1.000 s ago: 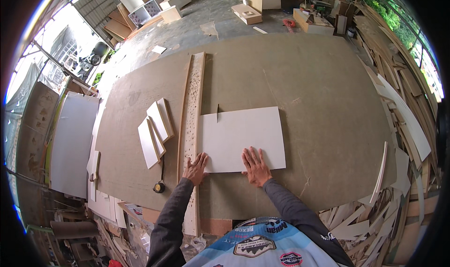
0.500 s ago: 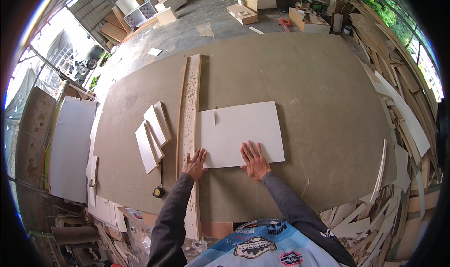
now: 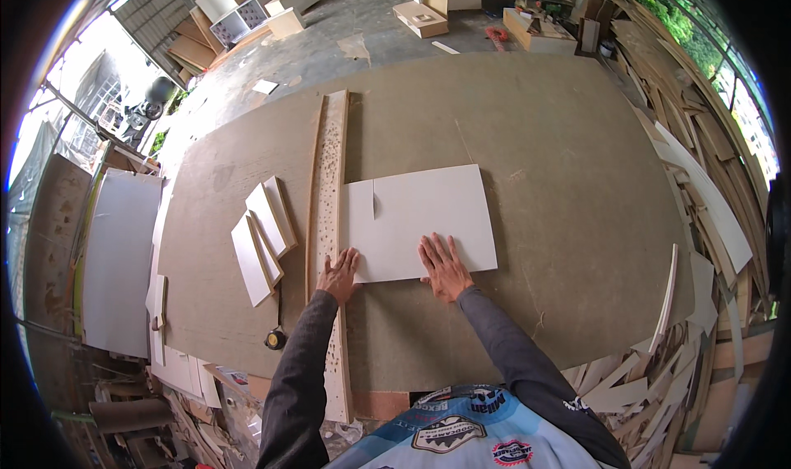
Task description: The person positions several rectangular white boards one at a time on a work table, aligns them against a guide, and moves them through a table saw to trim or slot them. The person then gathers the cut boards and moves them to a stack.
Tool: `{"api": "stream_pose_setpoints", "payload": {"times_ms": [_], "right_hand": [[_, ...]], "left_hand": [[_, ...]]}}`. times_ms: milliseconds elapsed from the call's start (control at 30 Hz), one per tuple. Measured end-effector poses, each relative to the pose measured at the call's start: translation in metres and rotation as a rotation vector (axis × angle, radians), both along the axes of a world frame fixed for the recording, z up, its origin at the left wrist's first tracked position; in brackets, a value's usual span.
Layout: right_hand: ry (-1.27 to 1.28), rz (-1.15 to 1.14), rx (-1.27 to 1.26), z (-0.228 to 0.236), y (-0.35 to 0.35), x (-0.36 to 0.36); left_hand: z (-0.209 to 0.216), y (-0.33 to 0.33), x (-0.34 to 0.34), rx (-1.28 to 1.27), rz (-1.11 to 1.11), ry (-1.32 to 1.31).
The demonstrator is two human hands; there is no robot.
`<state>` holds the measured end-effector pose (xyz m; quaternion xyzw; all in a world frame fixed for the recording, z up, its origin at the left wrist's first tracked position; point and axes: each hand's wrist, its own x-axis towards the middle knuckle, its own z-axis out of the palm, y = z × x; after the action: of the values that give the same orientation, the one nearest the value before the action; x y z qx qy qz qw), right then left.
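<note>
A white rectangular board (image 3: 412,214) lies flat on the large brown sheet-topped table (image 3: 577,222), its left end against a long wooden rail (image 3: 330,164) dotted with holes. A thin dark slit runs into the board from its far edge near the left end. My left hand (image 3: 339,275) rests with spread fingers over the board's near left corner and the rail's edge. Flat on the near edge of the board, right of its middle, lies my right hand (image 3: 445,270), fingers stretched out. Neither hand grips anything.
Left of the rail lie several narrow white strips (image 3: 254,255) and a tape measure (image 3: 275,338). A thin curved strip (image 3: 664,298) rests near the table's right edge. Offcuts (image 3: 709,164) are piled on the right; a large white panel (image 3: 124,263) stands on the left.
The white board has slid away from me along the rail, with both hands moving forward on it. The whole view has shifted slightly. The strips and tape measure lie as before.
</note>
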<state>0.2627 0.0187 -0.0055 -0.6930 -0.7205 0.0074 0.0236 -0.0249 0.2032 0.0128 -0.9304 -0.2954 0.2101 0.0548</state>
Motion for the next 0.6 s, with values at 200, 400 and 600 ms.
{"api": "stream_pose_setpoints", "payload": {"times_ms": [200, 400, 600], "right_hand": [[0.011, -0.011, -0.068, 0.004, 0.015, 0.006], [0.023, -0.017, -0.09, 0.006, 0.027, 0.01], [-0.023, -0.044, -0.145, 0.011, 0.041, 0.016]], "left_hand": [[0.009, 0.014, 0.015, -0.04, 0.02, 0.04], [0.004, 0.028, 0.015, -0.021, -0.001, 0.036], [0.004, 0.04, 0.027, -0.029, 0.005, 0.038]]}}
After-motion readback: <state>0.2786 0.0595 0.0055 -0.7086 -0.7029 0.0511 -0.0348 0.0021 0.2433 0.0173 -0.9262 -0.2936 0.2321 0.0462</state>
